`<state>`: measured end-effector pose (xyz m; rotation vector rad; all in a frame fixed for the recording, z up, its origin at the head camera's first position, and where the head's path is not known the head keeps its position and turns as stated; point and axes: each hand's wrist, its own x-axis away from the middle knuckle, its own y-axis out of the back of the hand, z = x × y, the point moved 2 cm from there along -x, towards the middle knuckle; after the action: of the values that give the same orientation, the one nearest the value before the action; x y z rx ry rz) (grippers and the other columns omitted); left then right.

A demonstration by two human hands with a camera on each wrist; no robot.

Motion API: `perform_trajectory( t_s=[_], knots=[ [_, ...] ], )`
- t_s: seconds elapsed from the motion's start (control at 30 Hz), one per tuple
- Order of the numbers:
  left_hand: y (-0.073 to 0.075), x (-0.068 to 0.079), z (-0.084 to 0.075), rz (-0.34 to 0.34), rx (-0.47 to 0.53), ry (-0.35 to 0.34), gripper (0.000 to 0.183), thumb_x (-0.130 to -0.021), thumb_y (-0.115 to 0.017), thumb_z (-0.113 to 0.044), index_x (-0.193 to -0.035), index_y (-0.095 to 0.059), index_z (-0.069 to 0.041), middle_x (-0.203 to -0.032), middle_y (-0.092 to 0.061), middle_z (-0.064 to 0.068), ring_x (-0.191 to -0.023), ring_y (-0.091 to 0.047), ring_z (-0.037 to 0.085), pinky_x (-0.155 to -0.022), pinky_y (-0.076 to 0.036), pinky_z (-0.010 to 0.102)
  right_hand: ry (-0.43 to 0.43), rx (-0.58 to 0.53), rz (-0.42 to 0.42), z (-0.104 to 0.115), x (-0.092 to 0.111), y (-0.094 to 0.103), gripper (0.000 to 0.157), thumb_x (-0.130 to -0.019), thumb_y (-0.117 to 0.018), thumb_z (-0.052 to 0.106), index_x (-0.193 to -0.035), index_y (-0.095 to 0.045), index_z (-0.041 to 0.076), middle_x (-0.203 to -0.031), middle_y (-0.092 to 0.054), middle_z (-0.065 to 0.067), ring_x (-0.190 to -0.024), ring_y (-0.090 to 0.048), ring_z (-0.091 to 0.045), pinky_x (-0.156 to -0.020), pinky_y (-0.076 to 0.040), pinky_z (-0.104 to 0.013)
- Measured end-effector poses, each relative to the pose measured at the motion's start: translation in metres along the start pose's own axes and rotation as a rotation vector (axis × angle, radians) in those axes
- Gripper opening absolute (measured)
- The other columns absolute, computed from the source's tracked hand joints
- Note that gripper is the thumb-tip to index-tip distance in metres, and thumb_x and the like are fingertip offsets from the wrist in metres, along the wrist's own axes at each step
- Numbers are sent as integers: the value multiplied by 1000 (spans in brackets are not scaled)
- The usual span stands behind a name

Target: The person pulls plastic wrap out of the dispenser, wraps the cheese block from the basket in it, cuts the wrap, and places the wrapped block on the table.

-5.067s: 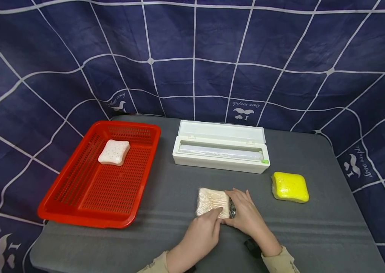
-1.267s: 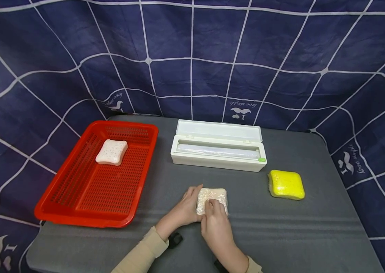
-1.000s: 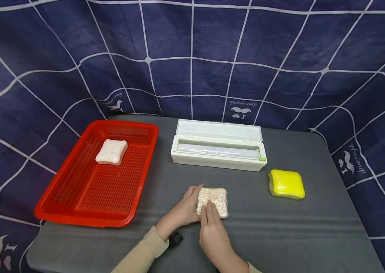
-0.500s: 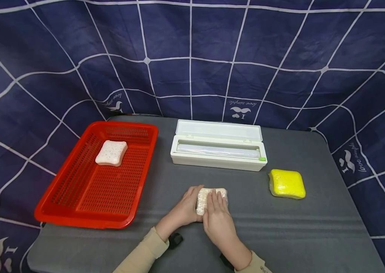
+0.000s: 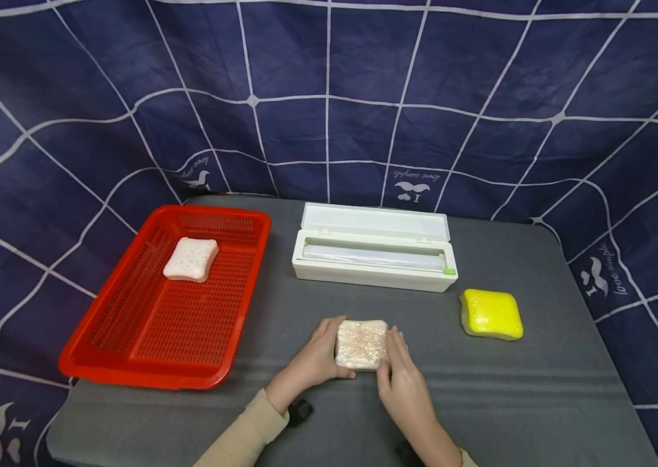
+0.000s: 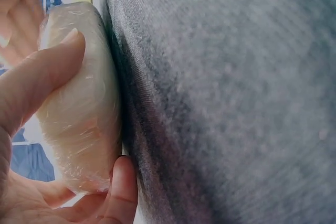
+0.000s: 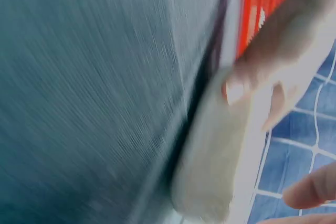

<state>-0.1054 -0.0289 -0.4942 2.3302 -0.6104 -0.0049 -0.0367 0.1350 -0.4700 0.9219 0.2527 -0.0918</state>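
A cream soap bar (image 5: 362,344) wrapped in crinkled clear film lies flat on the grey table in the head view. My left hand (image 5: 316,355) grips its left end; in the left wrist view the thumb (image 6: 50,74) presses along one side and fingers curl under the end. Beside the bar's right edge is my right hand (image 5: 406,384), its fingers straight and the fingertips right at the film. The right wrist view, blurred, has the right thumb (image 7: 310,190) off the bar. A yellow soap bar (image 5: 491,314), also wrapped, sits farther right.
On the left stands a red perforated basket (image 5: 156,373) holding a white speckled soap bar (image 5: 191,259). Behind the hands is a white cling-film dispenser (image 5: 372,275), lid up, a film roll inside. A dark blue grid-patterned cloth (image 5: 364,71) hangs behind the table.
Earlier my right hand gripped the bar's right side, then its fingers pressed and smoothed the top. Now it has moved off to the right edge. The left hand went from the top to the left end.
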Motion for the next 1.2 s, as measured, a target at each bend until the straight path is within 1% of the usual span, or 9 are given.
perform_trajectory(
  t_s=[0.07,0.23,0.43,0.53,0.67,0.8,0.97,1.07,1.2],
  knots=[
    [0,0,0,-6,-8,-5,110,-64,-94,-22,-150,-30,0,-142,-42,22,-130,-46,38,-101,-46,51,-10,17,24,3,9,-2,50,-90,-61,-2,-136,-47,-17,-145,-42,-35,-132,-45,-47,-87,-53,-51],
    [-1,0,-2,-17,-18,-7,110,-63,-94,-20,-150,-30,1,-141,-43,22,-128,-47,37,-99,-47,50,79,129,116,12,23,-14,59,-89,-66,5,-138,-43,-17,-151,-33,-35,-138,-37,-49,-100,-44,-56],
    [-2,0,-4,-28,-8,-13,109,-62,-94,-17,-149,-31,3,-141,-43,24,-130,-45,41,-100,-46,53,84,250,249,15,26,-20,65,-91,-65,13,-142,-37,-16,-156,-24,-34,-145,-26,-47,-109,-36,-58],
    [0,0,-2,-10,-7,-26,115,-63,-95,-21,-152,-26,2,-144,-41,25,-132,-43,42,-101,-45,55,82,265,269,15,25,-17,65,-90,-66,13,-143,-39,-13,-157,-24,-32,-145,-24,-48,-109,-36,-59],
    [8,1,2,43,73,-18,124,-68,-91,-33,-157,-10,-1,-155,-32,24,-135,-40,41,-106,-39,57,47,164,173,11,15,-5,56,-88,-70,10,-137,-52,-8,-151,-36,-31,-141,-30,-53,-101,-42,-62],
    [22,1,9,61,212,34,105,-83,-79,-33,-157,-12,-1,-156,-32,21,-126,-50,36,-98,-47,51,-124,-11,81,-7,-7,11,46,-89,-69,9,-130,-58,-7,-141,-49,-31,-133,-44,-50,-95,-47,-61],
    [34,3,17,93,238,80,81,-88,-75,-23,-153,-31,-4,-145,-41,22,-104,-66,28,-83,-55,39,-330,-133,196,-36,-26,19,54,-93,-67,18,-138,-50,-6,-136,-54,-28,-118,-60,-42,-89,-55,-49],
    [33,5,18,138,247,81,85,-84,-79,-19,-153,-32,-4,-133,-46,22,-94,-69,25,-76,-56,33,-369,-224,296,-46,-30,17,63,-92,-70,24,-142,-46,-5,-133,-56,-24,-107,-66,-33,-78,-58,-38],
    [29,5,17,174,296,79,88,-82,-80,-15,-153,-30,-4,-115,-49,18,-89,-71,25,-71,-56,29,-384,-321,359,-50,-33,9,69,-89,-73,29,-144,-46,-2,-123,-59,-17,-84,-68,-17,-64,-52,-27]
  ],
)
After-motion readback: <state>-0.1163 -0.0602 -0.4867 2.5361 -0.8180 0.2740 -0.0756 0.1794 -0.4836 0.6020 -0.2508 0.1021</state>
